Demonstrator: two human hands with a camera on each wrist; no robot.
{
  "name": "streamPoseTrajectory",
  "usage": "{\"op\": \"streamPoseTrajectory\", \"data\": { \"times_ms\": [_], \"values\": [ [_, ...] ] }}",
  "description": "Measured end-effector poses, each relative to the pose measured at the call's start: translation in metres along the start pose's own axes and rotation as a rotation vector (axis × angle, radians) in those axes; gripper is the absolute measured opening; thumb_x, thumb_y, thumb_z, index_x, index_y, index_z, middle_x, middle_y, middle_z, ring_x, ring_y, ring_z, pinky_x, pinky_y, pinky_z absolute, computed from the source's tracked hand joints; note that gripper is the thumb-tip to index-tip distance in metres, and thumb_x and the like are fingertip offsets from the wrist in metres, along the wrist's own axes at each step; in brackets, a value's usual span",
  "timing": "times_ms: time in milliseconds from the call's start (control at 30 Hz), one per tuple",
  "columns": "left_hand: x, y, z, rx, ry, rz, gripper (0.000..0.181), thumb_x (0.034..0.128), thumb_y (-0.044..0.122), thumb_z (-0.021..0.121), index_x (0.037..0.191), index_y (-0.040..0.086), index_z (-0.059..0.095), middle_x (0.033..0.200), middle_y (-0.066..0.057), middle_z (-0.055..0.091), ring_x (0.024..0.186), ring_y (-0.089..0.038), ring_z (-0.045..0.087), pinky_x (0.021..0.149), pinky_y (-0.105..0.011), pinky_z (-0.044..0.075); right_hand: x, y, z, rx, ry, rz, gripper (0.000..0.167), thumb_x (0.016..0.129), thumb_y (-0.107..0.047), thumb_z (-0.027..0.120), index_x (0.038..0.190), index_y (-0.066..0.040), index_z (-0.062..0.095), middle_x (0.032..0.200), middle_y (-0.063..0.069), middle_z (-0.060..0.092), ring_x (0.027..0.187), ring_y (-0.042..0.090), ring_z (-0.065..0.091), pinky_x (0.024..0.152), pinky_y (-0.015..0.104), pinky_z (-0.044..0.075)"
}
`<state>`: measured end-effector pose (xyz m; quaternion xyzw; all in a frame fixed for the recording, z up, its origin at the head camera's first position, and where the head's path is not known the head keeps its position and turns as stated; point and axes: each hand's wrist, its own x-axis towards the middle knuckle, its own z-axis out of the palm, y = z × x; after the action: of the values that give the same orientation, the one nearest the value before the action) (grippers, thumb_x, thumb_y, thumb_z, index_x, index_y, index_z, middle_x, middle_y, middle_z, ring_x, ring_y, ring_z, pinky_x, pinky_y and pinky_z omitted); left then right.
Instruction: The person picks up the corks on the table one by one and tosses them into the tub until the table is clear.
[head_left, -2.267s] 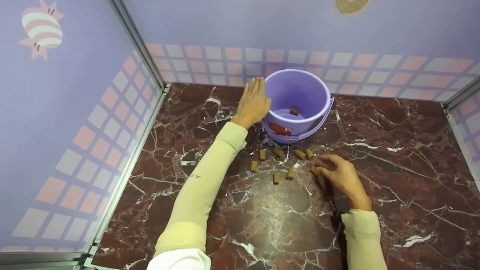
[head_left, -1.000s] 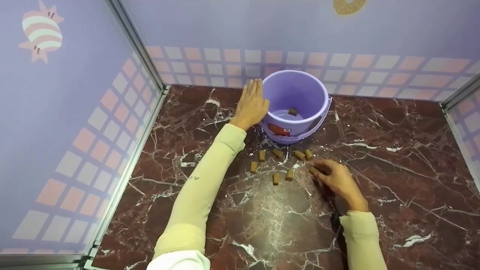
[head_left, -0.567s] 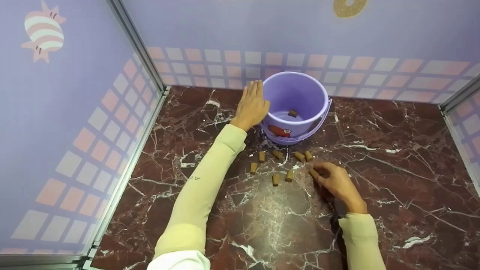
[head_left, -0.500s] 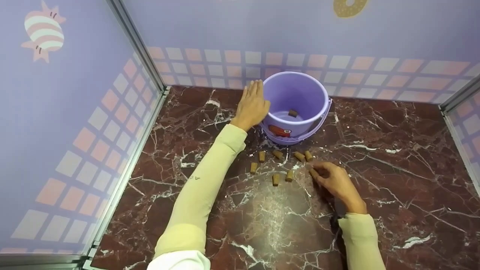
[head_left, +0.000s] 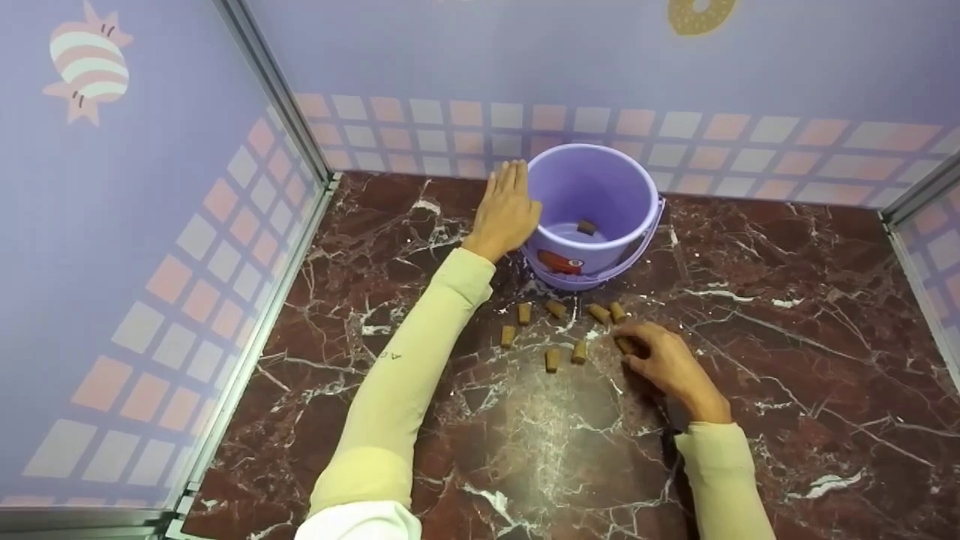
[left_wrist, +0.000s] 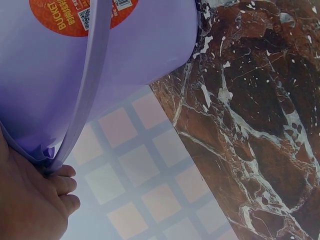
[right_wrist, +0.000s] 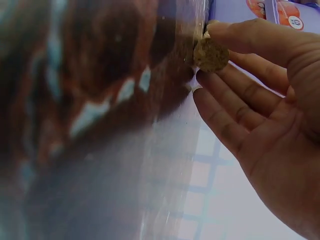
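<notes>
A purple bucket (head_left: 589,259) stands upright near the back wall, with one brown cork (head_left: 586,226) on its bottom. My left hand (head_left: 504,214) rests against the bucket's left side at the rim, fingers straight and pointing away in the head view. In the left wrist view, the fingers (left_wrist: 64,186) lie beside the bucket's handle (left_wrist: 92,75); the thumb is hidden there. To the right of the loose corks, my right hand (head_left: 667,364) pinches a cork (right_wrist: 212,54) between thumb and forefinger, low over the tabletop. Several more corks (head_left: 553,360) lie scattered in front of the bucket.
The dark red marbled tabletop (head_left: 480,450) has white veins. A purple wall (head_left: 450,52) with pink and white squares runs along the back, and a similar panel (head_left: 97,225) stands on the left. A metal frame (head_left: 255,420) edges the left side.
My right hand has drawn its fingers in around the cork and shifted very slightly left. My left hand stays at the bucket, and the other corks lie as before.
</notes>
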<state>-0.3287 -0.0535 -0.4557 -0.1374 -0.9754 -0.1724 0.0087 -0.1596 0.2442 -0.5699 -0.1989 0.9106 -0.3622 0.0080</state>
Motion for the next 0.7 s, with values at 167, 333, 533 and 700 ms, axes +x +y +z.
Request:
{"op": "streamPoseTrajectory", "data": {
  "times_ms": [167, 333, 533, 700],
  "values": [
    [-0.0006, -0.0006, -0.0002, 0.001, 0.002, 0.004, 0.07, 0.1111, 0.031, 0.033, 0.167, -0.006, 0.012, 0.175, -0.021, 0.012, 0.163, -0.031, 0.005, 0.127, -0.035, -0.011, 0.0031, -0.0001, 0.0005, -0.012, 0.006, 0.02, 0.041, 0.083, 0.008, 0.083, 0.122, -0.003, 0.077, 0.122, 0.019, 0.073, 0.115, 0.044, 0.068, 0.103, 0.062, 0.052],
    [-0.0003, -0.0009, 0.0002, 0.007, 0.001, 0.004, 0.07, 0.1114, 0.031, 0.033, 0.167, -0.006, 0.012, 0.175, -0.021, 0.012, 0.163, -0.032, 0.005, 0.127, -0.035, -0.011, 0.0034, 0.0005, -0.0004, -0.05, 0.039, 0.031, 0.035, 0.082, 0.002, 0.086, 0.116, -0.001, 0.078, 0.102, 0.015, 0.071, 0.093, 0.035, 0.066, 0.087, 0.057, 0.056],
    [0.0006, -0.001, 0.0009, 0.019, 0.006, 0.009, 0.07, 0.1112, 0.031, 0.034, 0.167, -0.006, 0.013, 0.175, -0.021, 0.014, 0.163, -0.032, 0.006, 0.128, -0.036, -0.01, 0.0017, 0.0017, -0.0035, -0.061, 0.049, 0.033, 0.036, 0.082, -0.005, 0.09, 0.115, 0.001, 0.077, 0.094, 0.011, 0.065, 0.086, 0.031, 0.061, 0.082, 0.054, 0.055],
    [0.0002, -0.0011, 0.0009, 0.013, 0.012, 0.01, 0.071, 0.1109, 0.031, 0.035, 0.167, -0.006, 0.013, 0.174, -0.022, 0.015, 0.162, -0.033, 0.007, 0.128, -0.037, -0.009, 0.0004, 0.0026, -0.005, -0.05, 0.039, 0.024, 0.037, 0.082, -0.001, 0.088, 0.118, 0.001, 0.077, 0.101, 0.014, 0.069, 0.092, 0.035, 0.065, 0.089, 0.058, 0.056]
  ]
}}
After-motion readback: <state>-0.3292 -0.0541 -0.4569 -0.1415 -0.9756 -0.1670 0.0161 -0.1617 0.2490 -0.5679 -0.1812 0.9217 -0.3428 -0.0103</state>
